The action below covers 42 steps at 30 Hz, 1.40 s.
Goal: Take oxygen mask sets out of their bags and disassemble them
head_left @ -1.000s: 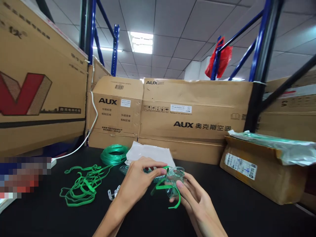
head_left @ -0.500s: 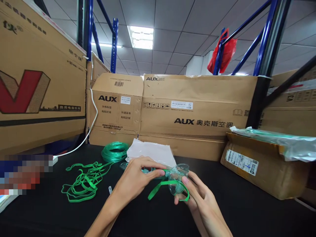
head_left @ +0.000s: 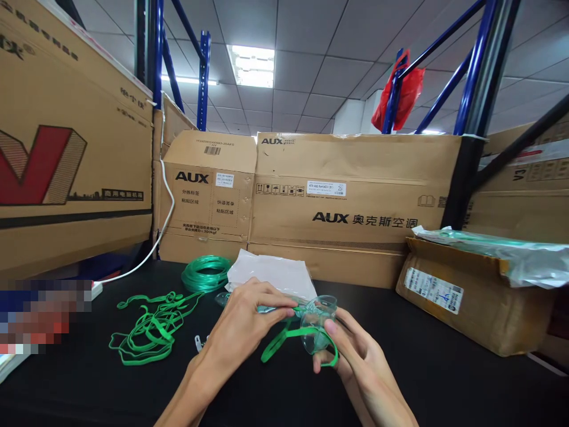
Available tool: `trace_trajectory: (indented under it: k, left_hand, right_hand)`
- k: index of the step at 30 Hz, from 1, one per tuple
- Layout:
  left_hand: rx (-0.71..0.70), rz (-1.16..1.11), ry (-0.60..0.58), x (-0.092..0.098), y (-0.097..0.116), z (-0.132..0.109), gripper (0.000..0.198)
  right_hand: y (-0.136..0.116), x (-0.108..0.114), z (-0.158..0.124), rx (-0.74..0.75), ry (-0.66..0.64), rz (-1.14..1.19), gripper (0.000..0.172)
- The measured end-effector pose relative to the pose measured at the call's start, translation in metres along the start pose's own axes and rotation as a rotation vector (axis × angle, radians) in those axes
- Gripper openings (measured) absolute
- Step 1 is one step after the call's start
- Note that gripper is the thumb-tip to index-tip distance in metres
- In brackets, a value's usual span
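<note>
My right hand (head_left: 360,353) grips a clear, green-tinted plastic face mask (head_left: 313,342) from its right side, thumb in front and fingers behind. A flat green elastic strap (head_left: 276,344) hangs in a loop across the front of the mask. At the mask's left side, my left hand (head_left: 249,311) pinches part of that strap between thumb and fingertips. Its palm side and the exact spot where strap meets mask are hidden. More clear teal plastic (head_left: 221,299) shows behind my left hand, partly covered. Small metal-looking pieces (head_left: 198,343) lie beside my left wrist.
Loose green elastic cord (head_left: 153,335) lies tangled at left on the black tabletop (head_left: 284,397). Behind it sits a coil of green tubing (head_left: 205,270), and a white sheet (head_left: 271,271) lies centre back. An opened carton (head_left: 484,314) holds plastic bags at right. Cardboard panels (head_left: 351,237) wall the back.
The strap loop has shifted slightly left and lower. Both hands keep their hold with only a small movement of the fingers, and the view has shifted a little.
</note>
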<state>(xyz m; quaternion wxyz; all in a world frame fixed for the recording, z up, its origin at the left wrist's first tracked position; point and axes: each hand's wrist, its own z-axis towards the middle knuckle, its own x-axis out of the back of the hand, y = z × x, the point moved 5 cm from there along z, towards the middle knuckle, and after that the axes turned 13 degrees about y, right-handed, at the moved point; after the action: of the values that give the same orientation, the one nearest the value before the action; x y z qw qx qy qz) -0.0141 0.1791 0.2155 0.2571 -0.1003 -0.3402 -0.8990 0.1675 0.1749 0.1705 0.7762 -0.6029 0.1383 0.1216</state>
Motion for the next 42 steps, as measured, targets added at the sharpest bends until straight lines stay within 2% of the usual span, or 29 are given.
trace_trajectory:
  k: [9, 16, 21, 28, 32, 36, 42]
  left_hand:
    - [-0.063, 0.098, 0.025, -0.001, 0.007, -0.005, 0.016]
    - [-0.135, 0.148, 0.063, -0.001, 0.014, -0.007, 0.016]
    - [-0.258, 0.127, 0.125, -0.003, 0.022, -0.009, 0.016]
    - [-0.406, 0.167, 0.171, -0.004, 0.031, -0.013, 0.014]
    - [-0.449, 0.145, 0.169, -0.005, 0.034, -0.014, 0.013]
    - [-0.464, 0.130, 0.167, -0.006, 0.034, -0.015, 0.013]
    - [-0.460, 0.127, 0.163, -0.008, 0.036, -0.016, 0.013]
  right_hand:
    - [0.000, 0.002, -0.002, 0.073, -0.035, -0.068, 0.041]
    - [-0.001, 0.005, -0.001, 0.066, -0.082, -0.035, 0.034]
    - [0.002, 0.006, 0.002, 0.059, -0.022, -0.002, 0.029]
    - [0.004, 0.009, 0.004, 0.050, 0.006, -0.097, 0.036]
    - [0.005, 0.008, 0.003, 0.032, 0.001, -0.111, 0.038]
    - [0.003, 0.002, 0.000, 0.082, 0.018, -0.152, 0.038]
    - [0.001, 0.003, -0.002, 0.131, 0.084, -0.163, 0.029]
